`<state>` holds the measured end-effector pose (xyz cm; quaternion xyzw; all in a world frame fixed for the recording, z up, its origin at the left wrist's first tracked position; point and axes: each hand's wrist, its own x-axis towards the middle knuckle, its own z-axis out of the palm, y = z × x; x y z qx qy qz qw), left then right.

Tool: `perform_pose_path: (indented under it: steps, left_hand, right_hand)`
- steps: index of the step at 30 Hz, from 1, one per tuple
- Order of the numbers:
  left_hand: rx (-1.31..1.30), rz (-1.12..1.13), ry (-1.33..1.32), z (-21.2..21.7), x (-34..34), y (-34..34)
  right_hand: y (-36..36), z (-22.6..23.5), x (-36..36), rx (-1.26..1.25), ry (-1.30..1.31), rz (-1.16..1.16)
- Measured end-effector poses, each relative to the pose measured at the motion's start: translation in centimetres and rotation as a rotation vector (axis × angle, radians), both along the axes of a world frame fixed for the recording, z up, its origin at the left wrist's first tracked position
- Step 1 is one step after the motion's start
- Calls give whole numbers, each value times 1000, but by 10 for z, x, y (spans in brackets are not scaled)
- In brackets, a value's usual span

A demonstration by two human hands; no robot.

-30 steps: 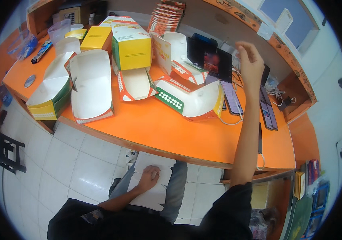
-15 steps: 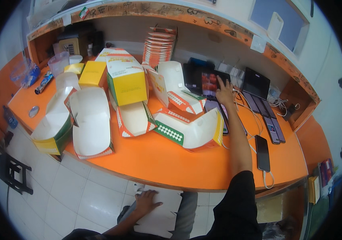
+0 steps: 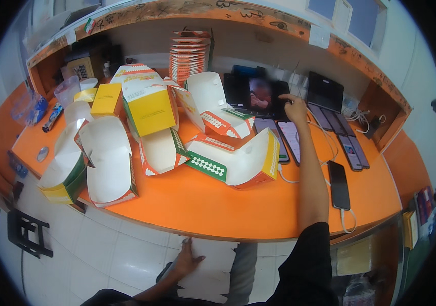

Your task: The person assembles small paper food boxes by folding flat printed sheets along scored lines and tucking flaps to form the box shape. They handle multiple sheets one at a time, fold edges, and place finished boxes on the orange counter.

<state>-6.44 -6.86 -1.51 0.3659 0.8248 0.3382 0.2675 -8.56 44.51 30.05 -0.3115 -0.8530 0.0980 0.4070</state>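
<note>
My right hand [image 3: 295, 108] is stretched over the orange desk to a dark tablet [image 3: 238, 92] propped at the back. Its index finger points at the right part of the screen, the other fingers are loosely curled, and it holds nothing. A picture shows on the screen. Low in front of the desk, my left hand [image 3: 187, 262] is at the left edge of a flat white cardboard box blank [image 3: 210, 265] on my lap. Its thumb lies over the sheet and the fingers run along the edge; their undersides are hidden.
Folded food boxes [image 3: 108, 163] in white, green, orange and yellow crowd the desk's left and middle. A stack of box blanks [image 3: 187, 58] stands at the back. Several phones [image 3: 339, 186] and white cables [image 3: 348, 222] lie right. A black stool [image 3: 28, 232] is on the floor.
My right hand has shifted from over the middle of the tablet to its right part, fingers now more curled, and the screen picture differs. My left hand has moved from lying spread to the sheet's edge.
</note>
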Motion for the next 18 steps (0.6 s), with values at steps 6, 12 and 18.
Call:
perform_pose_path:
  steps: [6,12,18]
  left_hand:
    - [-5,43,43,3,9,-3]
    - [88,73,276,6,12,0]
    - [97,81,123,0,9,-3]
  right_hand:
    - [16,-9,2,-9,-59,-15]
    - [-38,72,21,-13,212,119]
    - [-142,171,122,354,482,581]
